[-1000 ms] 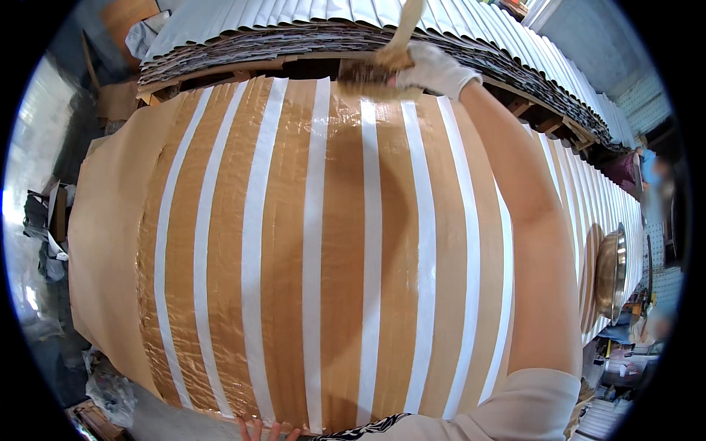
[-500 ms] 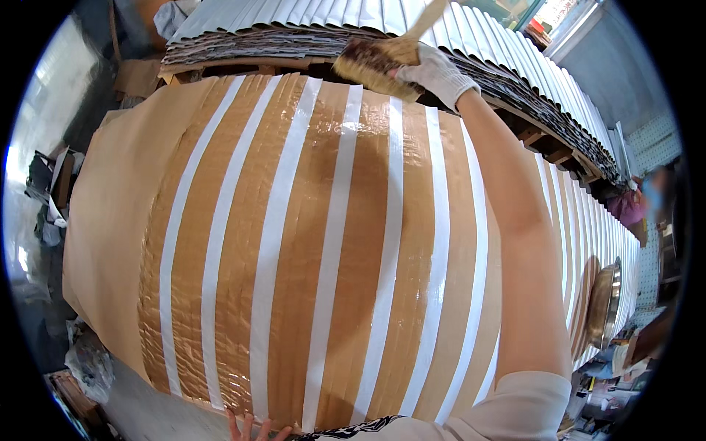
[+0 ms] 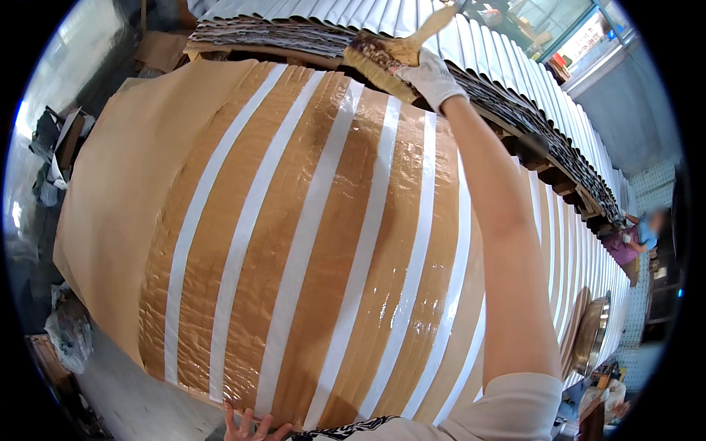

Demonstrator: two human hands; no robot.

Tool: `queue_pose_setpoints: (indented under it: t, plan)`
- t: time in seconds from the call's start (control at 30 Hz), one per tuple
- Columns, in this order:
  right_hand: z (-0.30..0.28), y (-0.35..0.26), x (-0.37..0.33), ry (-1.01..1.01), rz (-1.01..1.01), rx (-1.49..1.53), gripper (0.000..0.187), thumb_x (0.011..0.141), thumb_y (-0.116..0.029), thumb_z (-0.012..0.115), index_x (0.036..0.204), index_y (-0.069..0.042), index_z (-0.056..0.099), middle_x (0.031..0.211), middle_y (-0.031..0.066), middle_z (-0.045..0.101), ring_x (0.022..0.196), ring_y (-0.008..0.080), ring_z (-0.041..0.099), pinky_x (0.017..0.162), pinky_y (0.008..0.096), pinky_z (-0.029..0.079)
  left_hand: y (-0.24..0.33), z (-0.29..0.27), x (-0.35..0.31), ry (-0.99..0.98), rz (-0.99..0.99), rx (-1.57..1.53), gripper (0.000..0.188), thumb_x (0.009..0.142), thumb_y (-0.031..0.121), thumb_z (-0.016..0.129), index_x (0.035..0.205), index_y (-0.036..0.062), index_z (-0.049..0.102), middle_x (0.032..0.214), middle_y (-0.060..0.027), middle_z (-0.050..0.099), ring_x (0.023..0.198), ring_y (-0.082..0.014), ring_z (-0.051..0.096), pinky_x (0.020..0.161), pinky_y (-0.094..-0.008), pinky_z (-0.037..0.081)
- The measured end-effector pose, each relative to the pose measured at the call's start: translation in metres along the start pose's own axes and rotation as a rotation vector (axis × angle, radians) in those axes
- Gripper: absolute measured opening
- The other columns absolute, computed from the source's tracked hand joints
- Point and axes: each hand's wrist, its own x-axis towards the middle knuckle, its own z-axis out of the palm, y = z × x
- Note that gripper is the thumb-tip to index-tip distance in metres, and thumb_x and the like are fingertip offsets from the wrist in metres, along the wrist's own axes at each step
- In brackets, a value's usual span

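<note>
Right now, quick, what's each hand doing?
Left hand: open, at the near edge of the brown paper.
Right hand: gloved, its grip closed, holding the brush.

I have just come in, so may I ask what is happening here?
A person holds a wide brush in the gloved right hand, at the far edge of the striped brown sheets; whether the bristles touch them is unclear. The bare left hand is at the near edge, fingers spread. Part of the brown surface looks glossy between the white strips. A metal basin is to the right, and a layered stack lies beyond.
</note>
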Motion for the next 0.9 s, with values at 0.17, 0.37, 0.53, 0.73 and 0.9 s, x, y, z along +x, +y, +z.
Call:
queue_pose_setpoints:
  t: [0.17, 0.37, 0.53, 0.73, 0.9]
  plan:
    - [0.042, 0.008, -0.017, -0.089, -0.125, 0.03, 0.061, 0.088, -0.04, 0.074, 0.132, -0.003, 0.053, 0.121, 0.0171, 0.066, 0.109, 0.0275, 0.063, 0.102, 0.0368, 0.048, -0.001, -0.007, 0.013, 0.024, -0.027, -0.043, 0.043, 0.093, 0.025, 0.053, 0.134, 0.0337, 0.062, 0.14, -0.0126, 0.045, 0.124, -0.0485, 0.044, 0.101, -0.0823, 0.034]
    - [0.026, 0.02, 0.002, 0.199, -0.023, -0.195, 0.064, 0.088, -0.047, 0.073, 0.129, -0.002, 0.054, 0.112, 0.0167, 0.067, 0.107, 0.0275, 0.064, 0.1, 0.0373, 0.049, -0.004, -0.021, 0.02, -0.079, -0.027, -0.007, 0.041, 0.092, 0.03, 0.052, 0.131, 0.0328, 0.064, 0.128, -0.0118, 0.054, 0.111, -0.0439, 0.05, 0.099, -0.0802, 0.037]
    - [-0.007, 0.055, -0.014, -0.275, -0.279, 0.328, 0.065, 0.089, -0.03, 0.074, 0.143, -0.002, 0.051, 0.126, 0.0119, 0.067, 0.114, 0.0236, 0.063, 0.103, 0.0364, 0.048, 0.0, -0.01, 0.011, -0.05, -0.015, 0.02, 0.04, 0.096, 0.027, 0.054, 0.134, 0.0342, 0.062, 0.136, -0.0127, 0.049, 0.12, -0.0451, 0.048, 0.101, -0.0765, 0.038]
    - [0.03, 0.09, -0.024, 0.132, 0.021, -0.051, 0.053, 0.087, -0.04, 0.076, 0.126, -0.008, 0.059, 0.111, 0.0167, 0.069, 0.108, 0.0313, 0.065, 0.099, 0.0406, 0.049, -0.004, 0.002, 0.008, 0.036, 0.051, 0.048, 0.044, 0.096, 0.025, 0.058, 0.139, 0.0323, 0.058, 0.147, -0.0151, 0.04, 0.134, -0.0497, 0.036, 0.103, -0.0776, 0.036]
    - [-0.027, 0.064, -0.038, -0.042, 0.105, -0.127, 0.049, 0.086, -0.043, 0.074, 0.121, -0.009, 0.063, 0.111, 0.0168, 0.066, 0.117, 0.0298, 0.059, 0.101, 0.0396, 0.046, 0.006, -0.008, 0.002, -0.132, -0.029, 0.042, 0.049, 0.086, 0.032, 0.056, 0.134, 0.0264, 0.063, 0.129, -0.0155, 0.055, 0.12, -0.0455, 0.046, 0.1, -0.0815, 0.034]
